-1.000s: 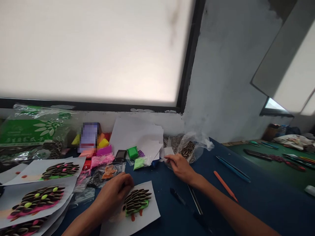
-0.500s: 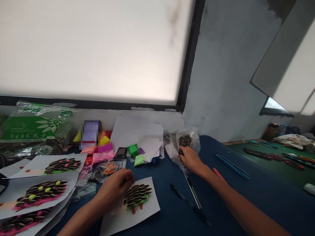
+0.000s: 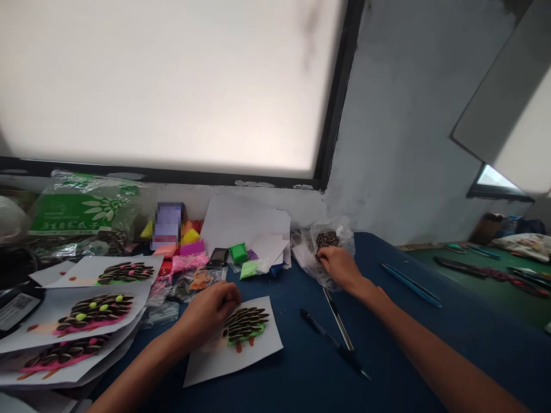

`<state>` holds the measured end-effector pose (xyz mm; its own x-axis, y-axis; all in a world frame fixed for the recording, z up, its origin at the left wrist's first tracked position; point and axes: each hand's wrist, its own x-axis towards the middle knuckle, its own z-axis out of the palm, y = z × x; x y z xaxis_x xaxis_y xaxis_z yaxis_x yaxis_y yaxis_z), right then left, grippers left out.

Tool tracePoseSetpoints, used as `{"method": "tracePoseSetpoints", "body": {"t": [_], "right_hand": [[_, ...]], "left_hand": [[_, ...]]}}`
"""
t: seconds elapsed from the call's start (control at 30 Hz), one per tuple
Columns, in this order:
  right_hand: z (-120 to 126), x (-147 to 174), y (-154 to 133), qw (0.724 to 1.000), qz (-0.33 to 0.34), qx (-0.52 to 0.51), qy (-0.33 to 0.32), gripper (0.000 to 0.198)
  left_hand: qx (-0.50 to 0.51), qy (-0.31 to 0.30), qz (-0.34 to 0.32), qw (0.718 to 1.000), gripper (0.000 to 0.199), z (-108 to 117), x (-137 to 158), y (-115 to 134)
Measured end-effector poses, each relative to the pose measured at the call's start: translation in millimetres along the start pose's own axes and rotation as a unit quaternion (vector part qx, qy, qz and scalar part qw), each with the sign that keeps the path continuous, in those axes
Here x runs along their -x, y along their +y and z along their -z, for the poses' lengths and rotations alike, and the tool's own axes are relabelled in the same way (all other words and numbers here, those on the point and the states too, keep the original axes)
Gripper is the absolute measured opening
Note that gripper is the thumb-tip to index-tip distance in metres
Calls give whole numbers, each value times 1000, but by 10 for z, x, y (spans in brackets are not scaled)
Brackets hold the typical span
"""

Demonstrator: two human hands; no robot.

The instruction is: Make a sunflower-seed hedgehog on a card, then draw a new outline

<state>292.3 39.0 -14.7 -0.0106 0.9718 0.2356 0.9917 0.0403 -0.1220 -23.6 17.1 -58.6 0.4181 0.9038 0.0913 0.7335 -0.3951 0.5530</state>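
My right hand (image 3: 341, 267) reaches to an open clear plastic bag (image 3: 342, 232) of striped sunflower seeds (image 3: 328, 238). Its thumb and fingers are pinched together at the near edge of the seeds. My left hand (image 3: 210, 310) rests with curled fingers at the left side of a white sheet (image 3: 258, 361). Whatever those fingers may hold is hidden. On this sheet lies a hedgehog picture (image 3: 245, 326), with rows of sunflower seeds as spines, a green clay edge and brown feet. The hand covers part of its head end.
Finished-looking hedgehog sheets (image 3: 92, 315) overlap at the left. Behind them lie a green seed bag (image 3: 81, 212) and colourful clay packets (image 3: 189, 261). Blank white paper (image 3: 245, 221) leans at the back. A black pen (image 3: 331, 341), a silver pen (image 3: 338, 321) and blue tweezers (image 3: 411, 285) lie rightward.
The view has shifted slightly, so the scene sits a little further right and higher. My right hand stays at the seed bag, its fingers slightly moved. My left hand remains on the sheet.
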Motion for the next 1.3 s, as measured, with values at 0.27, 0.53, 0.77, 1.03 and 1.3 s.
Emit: {"method": "tracePoseSetpoints", "body": {"t": [0.27,0.53,0.77,1.03,1.3], "right_hand": [[252,166,-385,989,84,-120,-10,20],[44,364,-653,961,156,-179,-140,19],[69,344,-640,964,137,-177,-142,22],[135,357,-602,970,119,-145,-152,12],[171,427,-724,969,129,-141,-155,11]], "left_hand": [[10,-5,7,1000,24,0,5,-3],[22,0,-4,1000,23,-11,-11,-44],[28,-6,4,1000,25,4,-8,-29],[25,-6,2,1000,25,3,-6,-30],[16,-5,3,1000,26,16,5,-1]]}}
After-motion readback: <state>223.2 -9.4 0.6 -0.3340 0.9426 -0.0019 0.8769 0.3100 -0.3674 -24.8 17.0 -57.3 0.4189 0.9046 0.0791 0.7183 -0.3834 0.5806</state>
